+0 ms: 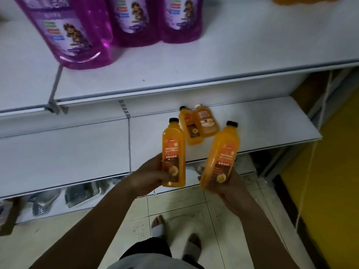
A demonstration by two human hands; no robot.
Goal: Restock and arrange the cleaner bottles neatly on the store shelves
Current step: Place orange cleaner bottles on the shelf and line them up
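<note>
Two bare forearms (101, 220) reached forward from the bottom of the view, above dark shorts (147, 247). Widest of all was the white metal upper shelf (194, 74), where three big translucent purple cleaner bottles (132, 18) with printed labels stood toward its left end. One stood nearest the front edge and the other two were side by side behind it. Below it ran the white middle shelf (252, 123), and beneath that lay a pale tiled floor (194, 206).

The left hand (149, 175) had its fingers curled round the lower half of a tall orange plastic bottle with a black cap (173, 150), held nearly upright in the air over the middle shelf's front edge. The right hand (229, 189) gripped the base of a second orange black-capped bottle (221, 156), its top leaning to the right, just beside the first but not touching it.

Farther back on the middle shelf, two smaller bottles lay flat and touching, caps toward the rear. One was an orange bottle with a dark cap (189, 129) and the other a paler amber bottle with a white cap (206, 123).

Two feet in light slide sandals (158, 228) stood on the floor tiles.
</note>
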